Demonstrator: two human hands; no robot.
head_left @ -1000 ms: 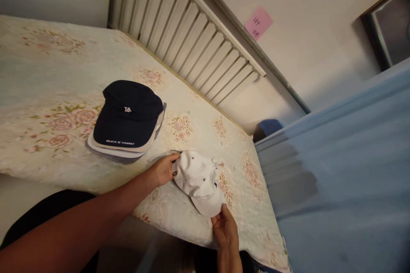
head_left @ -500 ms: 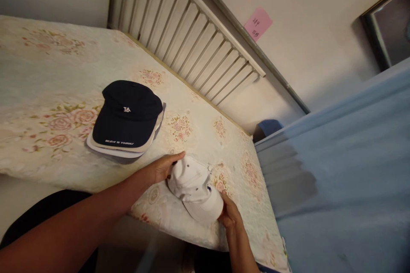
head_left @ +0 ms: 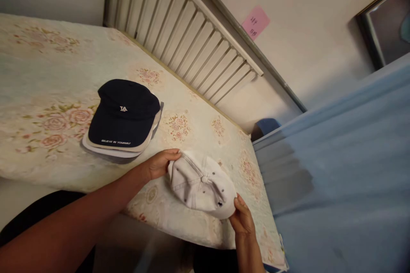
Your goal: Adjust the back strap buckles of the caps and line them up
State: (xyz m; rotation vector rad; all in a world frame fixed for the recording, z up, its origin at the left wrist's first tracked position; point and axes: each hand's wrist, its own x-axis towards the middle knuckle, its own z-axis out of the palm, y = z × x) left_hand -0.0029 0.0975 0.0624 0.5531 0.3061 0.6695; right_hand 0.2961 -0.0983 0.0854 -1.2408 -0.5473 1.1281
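A white baseball cap [head_left: 201, 185] lies near the front corner of the flowered mattress [head_left: 48, 72], its crown button facing up. My left hand [head_left: 160, 163] grips the cap's left edge with fingers curled over it. At the cap's lower right rim, my right hand [head_left: 242, 219] pinches the fabric. A stack of caps [head_left: 123, 119] with a navy cap on top sits further back to the left, apart from both hands.
A slatted white bed rail [head_left: 198, 38] runs along the far side of the mattress against the wall. A pink sticky note [head_left: 255, 22] is on the wall. Blue fabric [head_left: 346, 170] fills the right side. A small blue object [head_left: 267, 126] sits by the mattress corner.
Both hands have turned the white cap round on the mattress. Its crown top now faces up, and my right hand has shifted to the lower right rim.
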